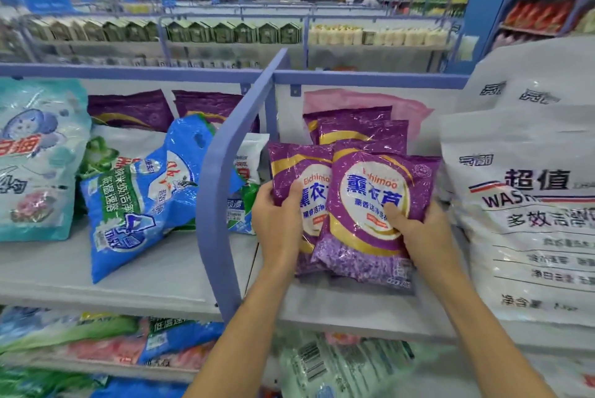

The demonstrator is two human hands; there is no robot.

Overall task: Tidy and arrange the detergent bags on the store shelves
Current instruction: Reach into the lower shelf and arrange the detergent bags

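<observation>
i note left hand [277, 220] gripping left purple bag [297, 172]; right hand [420, 230] gripping overlapping front purple bag [367, 214], on shelf [338, 309].

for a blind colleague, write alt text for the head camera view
The left hand grips a purple bag and the right hand grips a second purple bag overlapping it on a store shelf. A blue divider stands to their left, a large white bag to the right.
</observation>
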